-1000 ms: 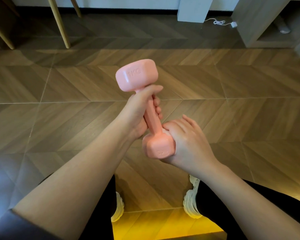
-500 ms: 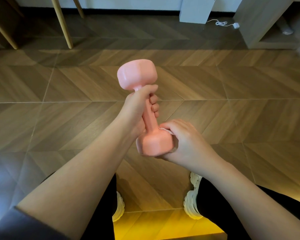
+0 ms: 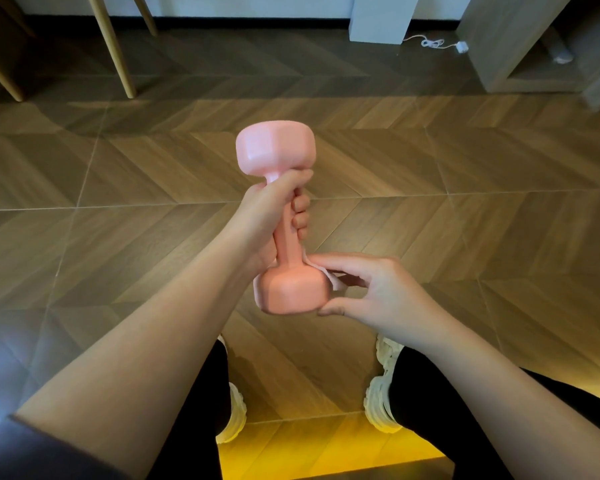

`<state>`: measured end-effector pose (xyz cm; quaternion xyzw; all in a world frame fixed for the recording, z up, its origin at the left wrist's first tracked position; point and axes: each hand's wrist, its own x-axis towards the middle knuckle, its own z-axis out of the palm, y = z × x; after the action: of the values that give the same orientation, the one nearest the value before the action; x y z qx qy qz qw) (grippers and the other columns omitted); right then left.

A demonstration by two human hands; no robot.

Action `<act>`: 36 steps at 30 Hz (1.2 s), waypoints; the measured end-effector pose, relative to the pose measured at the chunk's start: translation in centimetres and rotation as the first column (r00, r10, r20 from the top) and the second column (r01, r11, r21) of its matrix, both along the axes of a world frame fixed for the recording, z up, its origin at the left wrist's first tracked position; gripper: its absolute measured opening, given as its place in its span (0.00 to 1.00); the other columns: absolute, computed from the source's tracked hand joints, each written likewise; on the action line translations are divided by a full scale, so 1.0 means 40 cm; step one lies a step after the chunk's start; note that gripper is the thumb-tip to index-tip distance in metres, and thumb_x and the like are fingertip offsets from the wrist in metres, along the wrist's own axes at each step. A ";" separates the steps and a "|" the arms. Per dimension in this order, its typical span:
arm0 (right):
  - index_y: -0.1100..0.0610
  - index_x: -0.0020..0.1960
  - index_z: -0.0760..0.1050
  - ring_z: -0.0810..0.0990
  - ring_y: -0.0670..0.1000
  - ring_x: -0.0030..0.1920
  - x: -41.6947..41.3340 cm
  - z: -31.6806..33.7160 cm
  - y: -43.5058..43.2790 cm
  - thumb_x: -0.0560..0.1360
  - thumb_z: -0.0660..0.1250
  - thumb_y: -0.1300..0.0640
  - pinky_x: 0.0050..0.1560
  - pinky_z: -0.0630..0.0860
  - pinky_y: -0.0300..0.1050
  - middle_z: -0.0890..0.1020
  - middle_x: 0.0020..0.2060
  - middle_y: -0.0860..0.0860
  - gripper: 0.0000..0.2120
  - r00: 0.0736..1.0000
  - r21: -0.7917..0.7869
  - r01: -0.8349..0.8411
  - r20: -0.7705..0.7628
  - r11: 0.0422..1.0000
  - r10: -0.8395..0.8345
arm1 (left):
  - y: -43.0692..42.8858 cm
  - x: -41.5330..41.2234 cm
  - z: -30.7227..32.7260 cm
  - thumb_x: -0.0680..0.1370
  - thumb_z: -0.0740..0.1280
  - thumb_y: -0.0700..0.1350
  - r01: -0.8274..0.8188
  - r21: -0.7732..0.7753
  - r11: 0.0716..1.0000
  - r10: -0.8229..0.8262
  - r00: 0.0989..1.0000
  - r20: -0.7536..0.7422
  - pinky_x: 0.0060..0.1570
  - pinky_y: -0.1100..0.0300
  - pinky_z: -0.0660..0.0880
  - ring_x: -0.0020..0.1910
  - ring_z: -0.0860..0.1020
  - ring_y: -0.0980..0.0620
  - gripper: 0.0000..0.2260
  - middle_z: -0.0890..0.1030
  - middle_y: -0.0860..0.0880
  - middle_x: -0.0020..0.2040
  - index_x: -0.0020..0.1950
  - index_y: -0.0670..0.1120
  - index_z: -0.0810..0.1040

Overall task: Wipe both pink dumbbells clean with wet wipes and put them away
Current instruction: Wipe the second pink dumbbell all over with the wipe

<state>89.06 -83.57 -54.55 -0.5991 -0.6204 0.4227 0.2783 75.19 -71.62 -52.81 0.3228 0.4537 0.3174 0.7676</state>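
Note:
A pink dumbbell (image 3: 284, 237) stands nearly upright in the air above the wooden floor. My left hand (image 3: 274, 216) grips its handle just under the upper head. My right hand (image 3: 371, 292) is at the lower head's right side, and a wet wipe (image 3: 333, 280) is pinched between its fingers and the head, mostly hidden by them. The thumb touches the lower head's bottom edge. Only this one dumbbell is in view.
Wooden chair legs (image 3: 113, 46) stand at the back left. A white box (image 3: 381, 19) with a white cable (image 3: 433, 43) sits at the back centre, and a grey low cabinet (image 3: 534, 43) at the back right. My two white shoes (image 3: 383, 403) are on the floor below.
The dumbbell has turned in my left hand, so the "1KG" face no longer shows. My right hand has loosened from wrapping the lower head and slid to its right side with the wipe.

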 end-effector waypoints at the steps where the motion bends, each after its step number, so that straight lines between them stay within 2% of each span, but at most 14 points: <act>1: 0.48 0.65 0.78 0.75 0.34 0.63 0.001 0.001 -0.001 0.67 0.78 0.62 0.63 0.69 0.30 0.79 0.60 0.37 0.28 1.000 0.016 0.011 -0.016 1.000 -0.011 | 0.003 -0.003 0.000 0.79 0.66 0.45 -0.010 -0.005 1.000 0.010 1.000 -0.001 0.25 0.63 0.63 0.28 0.63 0.53 0.13 0.66 0.52 0.26 0.37 0.48 0.67; 4: 0.49 0.60 0.82 0.79 0.38 0.58 -0.002 -0.004 -0.004 0.71 0.75 0.64 0.59 0.74 0.34 0.83 0.55 0.39 0.20 0.994 0.038 0.089 -0.069 0.995 -0.086 | 0.012 -0.013 -0.004 0.78 0.66 0.44 -0.017 0.005 1.000 0.017 0.999 -0.042 0.24 0.63 0.64 0.27 0.64 0.53 0.12 0.66 0.52 0.26 0.37 0.48 0.68; 7: 0.48 0.47 0.85 0.83 0.43 0.45 -0.006 -0.020 0.002 0.76 0.69 0.63 0.48 0.79 0.43 0.86 0.41 0.42 0.11 0.958 -0.040 0.276 -0.066 0.960 -0.278 | 0.010 -0.024 -0.014 0.78 0.66 0.44 0.019 0.048 0.999 -0.013 0.994 -0.106 0.26 0.62 0.62 0.26 0.63 0.53 0.11 0.66 0.51 0.27 0.37 0.48 0.68; 9: 0.50 0.42 0.84 0.83 0.50 0.43 0.005 -0.032 0.010 0.76 0.67 0.64 0.48 0.80 0.54 0.85 0.40 0.51 0.12 0.871 -0.168 0.432 -0.175 0.886 -0.458 | 0.002 -0.031 -0.026 0.75 0.68 0.45 0.079 0.086 0.993 -0.064 0.985 -0.163 0.28 0.60 0.62 0.26 0.63 0.52 0.10 0.67 0.49 0.29 0.38 0.47 0.69; 11: 0.53 0.44 0.83 0.84 0.57 0.48 0.024 -0.028 0.022 0.77 0.65 0.64 0.55 0.80 0.61 0.85 0.45 0.57 0.11 0.718 -0.271 0.557 -0.318 0.785 -0.619 | -0.011 -0.037 -0.030 0.70 0.70 0.48 0.170 0.117 0.978 -0.140 0.963 -0.229 0.30 0.59 0.61 0.26 0.64 0.51 0.11 0.67 0.48 0.30 0.42 0.44 0.71; 13: 0.54 0.49 0.82 0.84 0.57 0.52 0.045 -0.014 0.035 0.78 0.63 0.64 0.59 0.78 0.62 0.85 0.49 0.58 0.10 0.596 -0.275 0.649 -0.395 0.709 -0.699 | -0.026 -0.039 -0.033 0.70 0.72 0.50 0.252 0.136 0.958 -0.203 0.933 -0.297 0.30 0.59 0.61 0.27 0.65 0.52 0.14 0.69 0.49 0.31 0.44 0.44 0.71; 15: 0.52 0.48 0.82 0.82 0.54 0.50 0.055 -0.005 0.042 0.78 0.63 0.62 0.59 0.77 0.63 0.84 0.47 0.54 0.10 0.553 -0.213 0.709 -0.423 0.672 -0.718 | -0.044 -0.036 -0.031 0.74 0.73 0.51 0.340 0.176 0.924 -0.256 0.891 -0.375 0.27 0.62 0.64 0.26 0.66 0.54 0.14 0.70 0.49 0.32 0.44 0.45 0.71; 19: 0.41 0.45 0.81 0.78 0.51 0.47 0.053 0.003 0.049 0.74 0.62 0.53 0.58 0.77 0.65 0.81 0.43 0.49 0.10 0.585 -0.081 0.742 -0.405 0.666 -0.702 | -0.066 -0.026 -0.052 0.76 0.69 0.59 0.472 0.297 0.830 -0.263 0.801 -0.537 0.27 0.63 0.68 0.25 0.69 0.57 0.17 0.74 0.50 0.32 0.42 0.46 0.73; 21: 0.43 0.46 0.80 0.78 0.47 0.44 0.051 0.006 0.044 0.77 0.63 0.56 0.52 0.79 0.55 0.81 0.40 0.47 0.10 0.648 -0.004 0.708 -0.394 0.707 -0.651 | -0.069 -0.023 -0.060 0.72 0.67 0.63 0.501 0.353 0.790 -0.240 0.784 -0.573 0.28 0.61 0.69 0.25 0.70 0.57 0.17 0.76 0.51 0.32 0.42 0.49 0.74; 24: 0.44 0.50 0.80 0.76 0.42 0.40 0.037 0.016 0.024 0.81 0.61 0.61 0.44 0.72 0.35 0.81 0.37 0.52 0.14 0.809 0.111 0.550 -0.316 0.828 -0.495 | -0.069 -0.025 -0.067 0.71 0.65 0.65 0.510 0.416 0.753 -0.182 0.769 -0.613 0.31 0.62 0.69 0.25 0.71 0.60 0.16 0.76 0.51 0.34 0.42 0.52 0.73; 27: 0.42 0.56 0.79 0.78 0.47 0.45 0.035 0.008 0.021 0.81 0.60 0.55 0.50 0.73 0.40 0.83 0.45 0.59 0.12 0.863 0.103 0.450 -0.306 0.887 -0.402 | -0.065 -0.034 -0.067 0.69 0.63 0.70 0.552 0.470 0.689 -0.127 0.730 -0.671 0.32 0.67 0.66 0.30 0.74 0.63 0.18 0.75 0.54 0.37 0.42 0.55 0.70; 29: 0.44 0.61 0.79 0.81 0.49 0.50 0.035 0.001 0.029 0.82 0.58 0.55 0.55 0.75 0.45 0.84 0.48 0.55 0.14 0.877 0.078 0.414 -0.300 0.907 -0.375 | -0.066 -0.044 -0.069 0.67 0.60 0.72 0.601 0.499 0.624 -0.116 0.704 -0.701 0.32 0.69 0.65 0.34 0.75 0.65 0.21 0.76 0.55 0.38 0.44 0.56 0.70; 33: 0.53 0.68 0.76 0.78 0.44 0.62 0.032 0.003 0.035 0.83 0.56 0.56 0.62 0.73 0.39 0.82 0.60 0.45 0.17 0.896 0.128 0.361 -0.321 0.924 -0.306 | -0.073 -0.052 -0.080 0.67 0.61 0.74 0.683 0.513 0.520 -0.086 0.640 -0.764 0.42 0.49 0.77 0.42 0.80 0.55 0.28 0.82 0.52 0.41 0.54 0.54 0.73; 36: 0.54 0.68 0.74 0.75 0.43 0.67 0.028 -0.009 0.024 0.83 0.56 0.57 0.65 0.70 0.37 0.79 0.65 0.46 0.16 0.901 0.173 0.340 -0.342 0.924 -0.267 | -0.062 -0.055 -0.074 0.66 0.58 0.75 0.713 0.511 0.481 -0.027 0.594 -0.804 0.40 0.52 0.75 0.40 0.78 0.54 0.31 0.81 0.53 0.40 0.55 0.53 0.72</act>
<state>90.18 -82.61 -54.92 -0.5786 -0.5112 0.3890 0.5025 73.01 -74.10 -55.77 0.8239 0.4227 0.1417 0.3498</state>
